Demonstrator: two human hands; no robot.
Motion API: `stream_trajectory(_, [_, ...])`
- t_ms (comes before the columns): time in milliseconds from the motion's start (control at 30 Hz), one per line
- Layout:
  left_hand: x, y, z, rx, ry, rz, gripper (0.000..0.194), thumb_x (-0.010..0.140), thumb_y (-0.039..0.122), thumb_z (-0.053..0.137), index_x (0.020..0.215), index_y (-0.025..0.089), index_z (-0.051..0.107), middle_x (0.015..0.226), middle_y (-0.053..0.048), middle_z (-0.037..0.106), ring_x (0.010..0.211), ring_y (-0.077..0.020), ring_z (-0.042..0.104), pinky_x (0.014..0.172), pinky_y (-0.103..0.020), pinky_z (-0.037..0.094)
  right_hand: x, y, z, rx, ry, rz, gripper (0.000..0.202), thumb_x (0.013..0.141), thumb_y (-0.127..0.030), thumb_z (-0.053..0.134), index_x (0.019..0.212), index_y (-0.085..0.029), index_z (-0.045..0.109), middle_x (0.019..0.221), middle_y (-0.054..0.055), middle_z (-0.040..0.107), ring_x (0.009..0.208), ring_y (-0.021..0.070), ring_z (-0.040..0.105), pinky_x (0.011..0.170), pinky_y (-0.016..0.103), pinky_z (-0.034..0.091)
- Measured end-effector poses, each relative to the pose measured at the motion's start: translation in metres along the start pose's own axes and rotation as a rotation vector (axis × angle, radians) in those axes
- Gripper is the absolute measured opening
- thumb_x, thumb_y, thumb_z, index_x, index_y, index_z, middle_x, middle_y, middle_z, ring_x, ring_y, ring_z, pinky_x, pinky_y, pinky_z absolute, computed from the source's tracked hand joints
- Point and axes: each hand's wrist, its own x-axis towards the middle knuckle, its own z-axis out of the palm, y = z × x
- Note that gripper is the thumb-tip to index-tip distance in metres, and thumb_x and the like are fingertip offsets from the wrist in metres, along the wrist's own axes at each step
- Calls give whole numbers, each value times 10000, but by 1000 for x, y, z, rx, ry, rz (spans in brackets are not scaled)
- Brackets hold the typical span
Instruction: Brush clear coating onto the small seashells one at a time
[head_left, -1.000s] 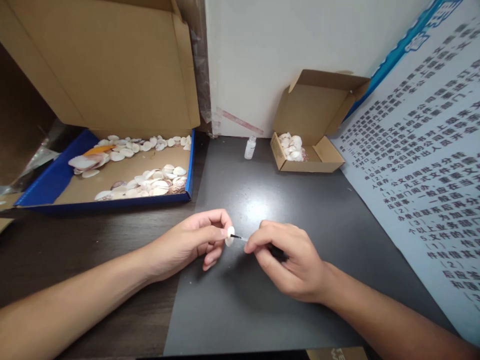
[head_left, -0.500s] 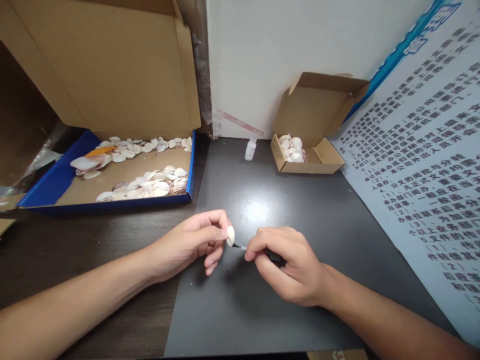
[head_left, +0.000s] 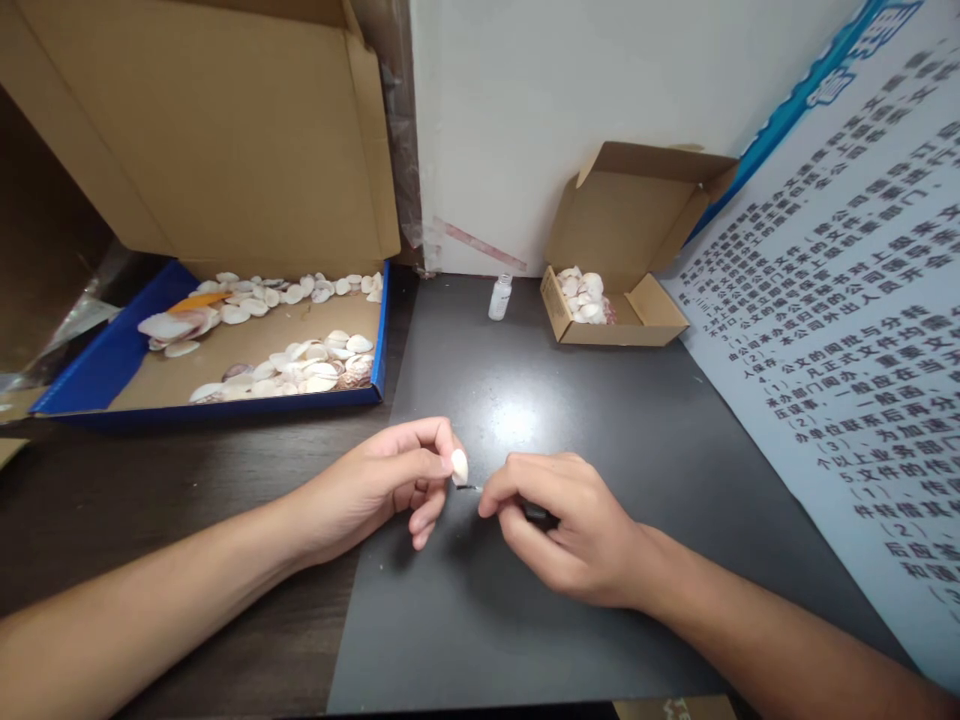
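Between thumb and fingertips, my left hand [head_left: 409, 475] pinches a small white seashell [head_left: 460, 467] above the dark mat. My right hand [head_left: 562, 520] is closed around a small brush [head_left: 468, 488] with a dark tip and a thin light shaft; most of its handle is hidden in my fingers. The tip is at the lower edge of the shell, and I cannot tell whether they touch. Behind my hands stands a small white-labelled bottle [head_left: 500, 298], upright with no cap on it.
At the left lies an open blue-walled cardboard box [head_left: 247, 404] with rows of shells and an orange piece. A smaller open cardboard box [head_left: 622, 334] holding shells stands back right. A printed sheet [head_left: 847, 400] runs along the right, and a white panel [head_left: 570, 110] rises behind.
My right hand has moved slightly left, bringing the brush tip further under the shell. The shell has turned slightly in my left hand, which otherwise stays almost still.
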Motion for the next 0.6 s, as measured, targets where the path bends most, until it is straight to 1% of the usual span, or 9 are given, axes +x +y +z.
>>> stream_trajectory(67, [0, 1, 0, 0, -1, 3, 106, 860, 158, 571, 764, 170, 526, 668, 26, 541, 454, -58, 475, 455, -192, 490, 0, -1, 0, 18, 1, -1, 197, 809, -27, 479, 830, -189, 588, 656, -38, 577, 516, 85, 449, 533, 211, 382])
stream_trajectory(200, [0, 1, 1, -9, -6, -5, 91, 851, 148, 563, 769, 170, 527, 678, 27, 543, 451, -58, 479, 454, -196, 493, 1, -1, -1, 18, 76, -18, 195, 834, -32, 473, 854, -181, 598, 684, -22, 585, 553, 90, 481, 548, 208, 393])
stream_trajectory(333, [1, 0, 0, -16, -3, -3, 71, 827, 127, 547, 773, 171, 530, 689, 32, 544, 436, -56, 480, 440, -193, 485, 2, -2, -2, -4, 31, 43, 195, 820, -27, 474, 826, -179, 596, 652, -32, 572, 524, 85, 470, 525, 209, 377])
stream_trajectory(500, [0, 1, 0, 9, -2, -11, 60, 826, 136, 539, 777, 168, 528, 697, 28, 561, 436, -55, 494, 435, -166, 436, 2, -2, -2, 25, 67, -14, 194, 833, -42, 467, 841, -186, 596, 674, -24, 584, 538, 92, 479, 533, 210, 394])
stream_trajectory(600, [0, 2, 0, 23, 3, -12, 60, 825, 138, 538, 772, 165, 529, 687, 27, 560, 441, -54, 497, 435, -154, 404, 2, -2, -2, 31, 28, -10, 197, 810, -32, 471, 828, -185, 594, 659, -31, 578, 516, 86, 452, 523, 208, 385])
